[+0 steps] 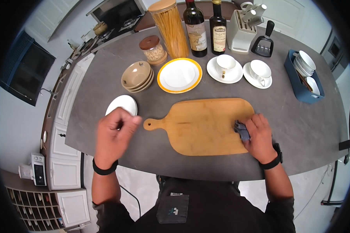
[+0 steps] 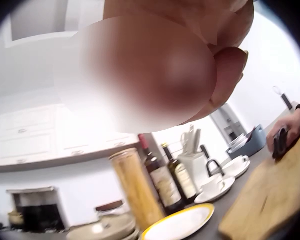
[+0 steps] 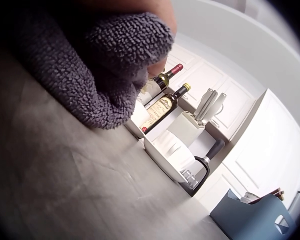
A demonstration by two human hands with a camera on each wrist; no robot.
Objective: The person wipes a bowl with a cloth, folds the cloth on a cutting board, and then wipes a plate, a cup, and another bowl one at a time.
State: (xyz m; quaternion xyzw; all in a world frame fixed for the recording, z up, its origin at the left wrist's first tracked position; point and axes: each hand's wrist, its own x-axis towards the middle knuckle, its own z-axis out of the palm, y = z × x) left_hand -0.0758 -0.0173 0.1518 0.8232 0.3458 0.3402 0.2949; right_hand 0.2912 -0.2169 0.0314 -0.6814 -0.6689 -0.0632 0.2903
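In the head view my right hand [image 1: 259, 133] grips a bunched grey-purple terry cloth [image 1: 242, 130] over the right end of a wooden cutting board [image 1: 206, 124]. Up close in the right wrist view, the folded cloth [image 3: 110, 65] fills the upper left. The board lies flat, its handle with a hole pointing left. My left hand [image 1: 114, 134] hovers left of that handle, fingers loosely curled, with nothing visible in it. Behind it, a small white plate [image 1: 122, 104] is partly hidden by the fingers.
Tan bowls [image 1: 136, 75] are stacked beside an orange-rimmed plate [image 1: 179, 75] behind the board. Further right are two cups on saucers [image 1: 226, 77] and a blue bin of dishes [image 1: 303, 91]. A pasta jar [image 1: 169, 29], bottles [image 1: 195, 31] and a knife block [image 1: 239, 35] line the back.
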